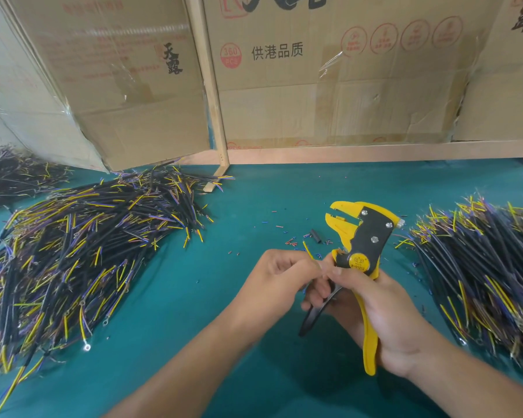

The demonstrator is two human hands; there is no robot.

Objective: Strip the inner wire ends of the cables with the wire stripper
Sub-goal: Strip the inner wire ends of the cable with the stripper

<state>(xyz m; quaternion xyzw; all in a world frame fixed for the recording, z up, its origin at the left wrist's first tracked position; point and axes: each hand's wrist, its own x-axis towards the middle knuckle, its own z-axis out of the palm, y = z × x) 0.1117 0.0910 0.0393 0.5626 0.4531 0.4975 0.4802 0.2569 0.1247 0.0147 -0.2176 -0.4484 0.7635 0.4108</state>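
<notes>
My right hand (pixel 372 315) grips the handles of a yellow and black wire stripper (pixel 363 236), which stands upright with its jaws at the top, facing left. My left hand (pixel 280 277) pinches a short black cable (pixel 313 315) right beside the stripper's pivot. The cable's yellow inner wire (pixel 308 250) sticks up above my fingers, and its black sheath hangs below both hands. My fingers hide the cable's middle. No wire lies in the stripper's jaws.
A big heap of black cables (pixel 82 251) with yellow and purple wires covers the left of the green table (pixel 194 297). Another heap (pixel 489 273) lies on the right. Tiny insulation scraps (pixel 290 242) litter the middle. Cardboard boxes (pixel 329 73) wall off the back.
</notes>
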